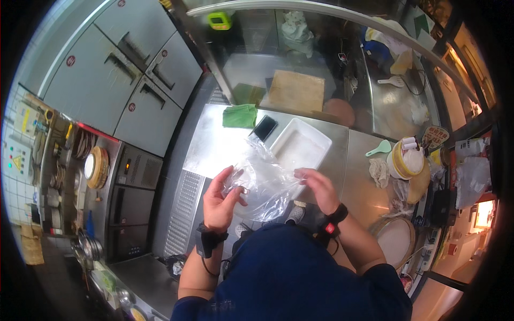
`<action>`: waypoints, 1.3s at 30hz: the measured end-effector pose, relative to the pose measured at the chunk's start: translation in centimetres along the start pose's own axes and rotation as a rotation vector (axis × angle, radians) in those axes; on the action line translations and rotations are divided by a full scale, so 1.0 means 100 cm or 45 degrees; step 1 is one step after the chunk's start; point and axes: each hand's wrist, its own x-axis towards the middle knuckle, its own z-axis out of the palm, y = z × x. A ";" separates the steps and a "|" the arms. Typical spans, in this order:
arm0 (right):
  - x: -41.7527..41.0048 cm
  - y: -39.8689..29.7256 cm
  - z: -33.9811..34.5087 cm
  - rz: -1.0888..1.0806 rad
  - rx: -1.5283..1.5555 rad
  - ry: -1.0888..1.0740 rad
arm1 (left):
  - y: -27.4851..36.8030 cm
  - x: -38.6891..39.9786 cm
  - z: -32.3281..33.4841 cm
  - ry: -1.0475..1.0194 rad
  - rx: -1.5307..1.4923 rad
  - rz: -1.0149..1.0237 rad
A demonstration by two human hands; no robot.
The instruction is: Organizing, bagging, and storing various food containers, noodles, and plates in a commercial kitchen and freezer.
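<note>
A clear plastic bag (267, 186) is spread between my two hands, above the near edge of the steel table. My left hand (222, 198) grips the bag's left side with thumb and fingers. On the right side, my right hand (319, 188) pinches the bag at its edge. Behind the bag stands a white plastic tray (321, 140), partly covered by the film; a pale layer shows on its bottom. Beside the tray lies a dark smartphone (265, 127), and left of that a folded green cloth (239, 116).
The steel table (209, 140) meets a glass partition at its far side. To the right are a green scoop (379, 148), a crumpled cloth (378, 172), a yellow-and-white tub (405, 158) and a round, wood-rimmed container (395, 240). A steel refrigerator (108, 72) stands at the left.
</note>
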 end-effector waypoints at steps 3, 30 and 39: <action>0.019 -0.006 0.043 0.127 0.510 -0.109 | 0.015 -0.014 -0.041 -0.058 0.058 0.084; 0.091 0.180 0.539 0.744 -0.224 -0.937 | 0.029 -0.160 -0.407 0.787 0.827 -0.049; 0.189 0.228 0.657 0.947 -0.114 -1.298 | 0.008 -0.138 -0.531 1.043 0.159 -0.281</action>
